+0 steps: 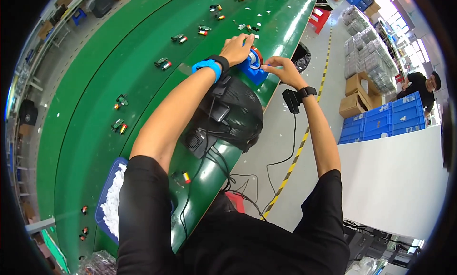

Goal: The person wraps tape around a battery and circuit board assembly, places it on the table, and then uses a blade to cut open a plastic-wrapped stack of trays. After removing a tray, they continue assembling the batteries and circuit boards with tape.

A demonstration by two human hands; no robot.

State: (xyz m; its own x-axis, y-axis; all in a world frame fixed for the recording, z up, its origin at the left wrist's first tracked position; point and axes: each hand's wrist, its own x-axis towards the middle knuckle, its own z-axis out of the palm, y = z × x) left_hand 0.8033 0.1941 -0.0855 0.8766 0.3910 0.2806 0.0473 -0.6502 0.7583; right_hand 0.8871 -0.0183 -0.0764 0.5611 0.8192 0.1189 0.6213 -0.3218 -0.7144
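Note:
A blue tape dispenser (257, 76) with an orange-rimmed roll (257, 55) stands near the right edge of the green bench. My left hand (235, 49) curls over it from the left, fingers bent against its upper part. At its right side my right hand (284, 70) is closed in a pinch, thumb and forefinger close to the roll. What lies between those fingertips is too small to make out. A black mesh cap (240, 108) rests on the bench just nearer than the dispenser, with a dark device and cables around it.
Small wired parts with red-and-yellow cylinders (179, 38) lie spaced along the green bench (143, 80). A blue tray (101, 213) of white pieces is beside my left arm. Cables hang over the bench edge. Blue crates (381, 122) and another person (421, 89) are at the right.

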